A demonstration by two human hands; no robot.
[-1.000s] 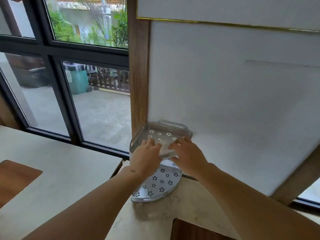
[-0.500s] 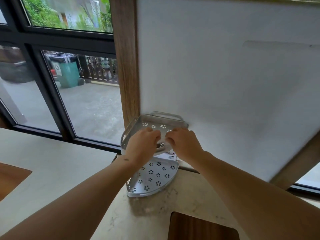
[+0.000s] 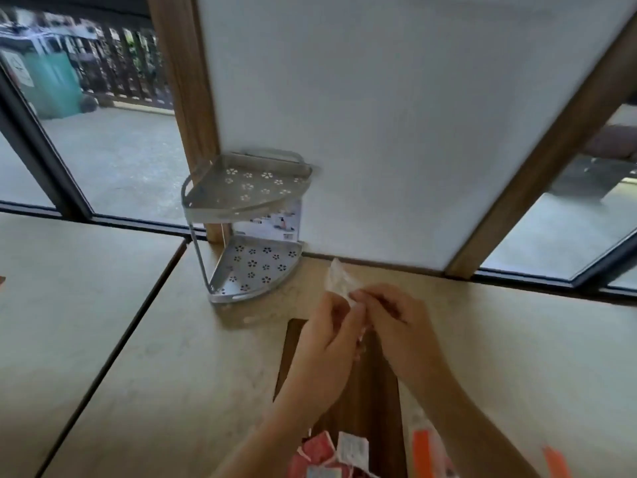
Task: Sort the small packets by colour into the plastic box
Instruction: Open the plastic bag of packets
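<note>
Both hands meet over the table, right of a two-tier metal corner rack (image 3: 253, 267). My left hand (image 3: 332, 334) and my right hand (image 3: 400, 326) pinch a small clear plastic wrapper (image 3: 339, 281) between their fingertips; it sticks up above them. Red and white small packets (image 3: 327, 455) lie at the bottom edge, below my forearms. Orange packets (image 3: 425, 450) lie to their right. No plastic box is in view.
The rack stands in the corner against a wooden post (image 3: 188, 108) and a white panel (image 3: 379, 115). A dark wooden inlay (image 3: 365, 391) runs down the beige table (image 3: 165, 357) under my hands. Windows line the back.
My hands have left the rack's upper shelf and come down and right to the table, now holding a clear wrapper. The view has tilted downward, bringing the packets into sight.
</note>
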